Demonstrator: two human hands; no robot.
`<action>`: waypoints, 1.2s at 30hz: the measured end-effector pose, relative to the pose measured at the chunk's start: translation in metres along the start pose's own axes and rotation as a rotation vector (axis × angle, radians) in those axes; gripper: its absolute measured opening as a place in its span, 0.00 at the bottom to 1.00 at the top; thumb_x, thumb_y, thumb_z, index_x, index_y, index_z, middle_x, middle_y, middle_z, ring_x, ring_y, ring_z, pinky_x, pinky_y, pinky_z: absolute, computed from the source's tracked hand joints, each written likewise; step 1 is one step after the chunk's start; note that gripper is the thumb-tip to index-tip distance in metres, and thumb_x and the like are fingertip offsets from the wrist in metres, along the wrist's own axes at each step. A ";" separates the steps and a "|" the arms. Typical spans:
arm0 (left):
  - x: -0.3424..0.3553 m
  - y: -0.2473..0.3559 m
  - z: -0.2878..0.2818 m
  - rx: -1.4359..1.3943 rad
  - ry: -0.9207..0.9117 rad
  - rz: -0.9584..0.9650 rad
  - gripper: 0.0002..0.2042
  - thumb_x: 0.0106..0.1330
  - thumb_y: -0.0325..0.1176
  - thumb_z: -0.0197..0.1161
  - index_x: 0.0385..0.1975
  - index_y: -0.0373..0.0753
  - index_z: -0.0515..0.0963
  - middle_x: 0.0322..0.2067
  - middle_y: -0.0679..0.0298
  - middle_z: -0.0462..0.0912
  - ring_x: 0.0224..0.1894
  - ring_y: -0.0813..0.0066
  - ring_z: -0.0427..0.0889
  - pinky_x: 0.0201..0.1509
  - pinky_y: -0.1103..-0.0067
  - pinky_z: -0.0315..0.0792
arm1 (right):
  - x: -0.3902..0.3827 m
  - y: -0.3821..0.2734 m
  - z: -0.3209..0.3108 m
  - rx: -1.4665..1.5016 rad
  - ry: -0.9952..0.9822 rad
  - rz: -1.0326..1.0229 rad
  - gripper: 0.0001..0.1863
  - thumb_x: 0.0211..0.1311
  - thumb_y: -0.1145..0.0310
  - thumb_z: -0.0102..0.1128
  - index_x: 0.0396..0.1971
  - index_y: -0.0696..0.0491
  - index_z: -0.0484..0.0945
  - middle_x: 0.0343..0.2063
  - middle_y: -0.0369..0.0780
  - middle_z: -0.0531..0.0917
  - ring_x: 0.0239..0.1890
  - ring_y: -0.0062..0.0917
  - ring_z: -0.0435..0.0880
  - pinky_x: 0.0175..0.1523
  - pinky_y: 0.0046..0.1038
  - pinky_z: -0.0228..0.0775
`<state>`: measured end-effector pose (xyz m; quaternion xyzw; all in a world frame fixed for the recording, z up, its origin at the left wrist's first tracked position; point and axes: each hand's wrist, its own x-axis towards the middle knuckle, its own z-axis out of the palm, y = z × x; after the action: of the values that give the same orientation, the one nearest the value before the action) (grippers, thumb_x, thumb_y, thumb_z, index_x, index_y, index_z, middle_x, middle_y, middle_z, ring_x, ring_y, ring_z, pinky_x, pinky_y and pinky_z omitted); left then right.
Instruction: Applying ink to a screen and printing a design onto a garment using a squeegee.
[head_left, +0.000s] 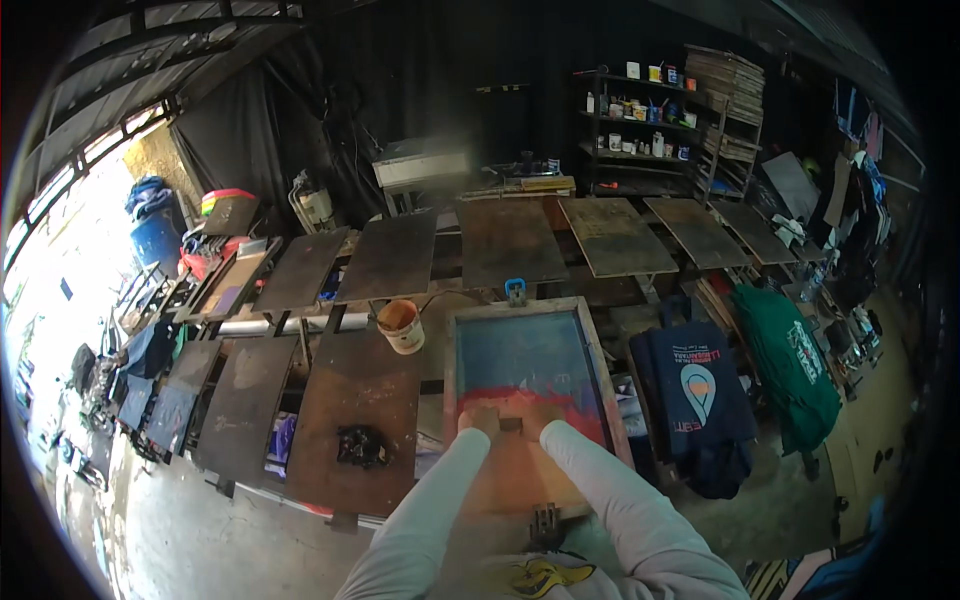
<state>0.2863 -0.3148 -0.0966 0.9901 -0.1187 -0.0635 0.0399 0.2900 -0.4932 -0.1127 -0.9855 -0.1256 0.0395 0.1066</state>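
In front of me a wooden-framed printing screen (601, 375) lies flat, its mesh (515, 345) blue at the far end and orange-red nearer me. A band of red ink (490, 397) crosses the mesh. My left hand (479, 419) and my right hand (541, 414) are side by side over it, fingers closed on a squeegee. A short piece of the squeegee (511, 424) shows between them; the hands hide the rest. A blue clamp (515, 292) sits at the screen's far edge, and a dark metal clamp (545, 522) at the near edge.
A white bucket (404, 335) stands left of the screen. A crumpled black bundle (362, 446) lies on the left board (350, 390). Navy (692, 390) and green (785, 365) printed garments lie at the right. Shelves of containers (640, 130) stand at the back.
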 end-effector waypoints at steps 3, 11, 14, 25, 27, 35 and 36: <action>0.003 -0.001 -0.008 0.060 -0.011 -0.006 0.13 0.61 0.37 0.59 0.43 0.46 0.85 0.43 0.59 0.87 0.48 0.62 0.86 0.49 0.67 0.81 | 0.005 -0.001 -0.002 -0.010 -0.132 0.027 0.23 0.48 0.55 0.69 0.45 0.48 0.84 0.44 0.48 0.86 0.48 0.42 0.85 0.52 0.43 0.78; -0.028 -0.001 0.003 -0.011 -0.015 0.033 0.14 0.61 0.35 0.60 0.46 0.43 0.82 0.46 0.57 0.86 0.49 0.60 0.86 0.51 0.67 0.81 | -0.017 -0.001 0.032 -0.018 0.132 -0.034 0.22 0.48 0.56 0.67 0.42 0.52 0.84 0.40 0.49 0.86 0.43 0.44 0.87 0.50 0.43 0.79; -0.045 0.007 0.006 -0.040 -0.026 0.028 0.14 0.61 0.34 0.59 0.47 0.42 0.80 0.47 0.55 0.85 0.50 0.59 0.85 0.52 0.67 0.80 | -0.032 0.009 0.056 0.083 0.125 0.030 0.21 0.49 0.58 0.65 0.42 0.54 0.82 0.38 0.51 0.86 0.42 0.46 0.86 0.49 0.44 0.79; -0.129 0.013 -0.003 -0.070 -0.102 0.119 0.15 0.61 0.35 0.59 0.47 0.39 0.77 0.46 0.53 0.83 0.52 0.57 0.82 0.56 0.66 0.76 | -0.129 -0.046 -0.003 0.016 -0.071 0.028 0.20 0.51 0.60 0.64 0.44 0.54 0.79 0.36 0.53 0.85 0.42 0.48 0.86 0.49 0.44 0.77; -0.144 0.011 -0.004 -0.080 -0.052 0.157 0.15 0.61 0.35 0.59 0.46 0.38 0.77 0.45 0.53 0.83 0.52 0.57 0.82 0.55 0.67 0.76 | -0.143 -0.057 -0.009 0.028 -0.096 0.033 0.20 0.51 0.60 0.64 0.44 0.54 0.79 0.36 0.53 0.85 0.42 0.48 0.86 0.50 0.44 0.77; -0.119 -0.002 0.012 -0.075 -0.087 0.179 0.15 0.61 0.36 0.59 0.46 0.40 0.79 0.43 0.52 0.85 0.49 0.55 0.84 0.52 0.64 0.78 | -0.118 -0.044 -0.013 -0.016 -0.239 -0.029 0.23 0.48 0.57 0.67 0.42 0.54 0.81 0.38 0.52 0.86 0.42 0.48 0.86 0.49 0.45 0.77; -0.112 -0.003 0.004 -0.063 -0.138 0.207 0.15 0.61 0.36 0.59 0.46 0.40 0.80 0.43 0.52 0.85 0.48 0.54 0.85 0.52 0.64 0.78 | -0.105 -0.037 -0.014 -0.014 -0.243 -0.026 0.23 0.48 0.57 0.67 0.42 0.54 0.81 0.38 0.52 0.86 0.42 0.48 0.86 0.49 0.45 0.77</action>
<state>0.1786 -0.2855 -0.0878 0.9641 -0.2208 -0.1307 0.0688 0.1815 -0.4882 -0.0859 -0.9725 -0.1509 0.1564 0.0842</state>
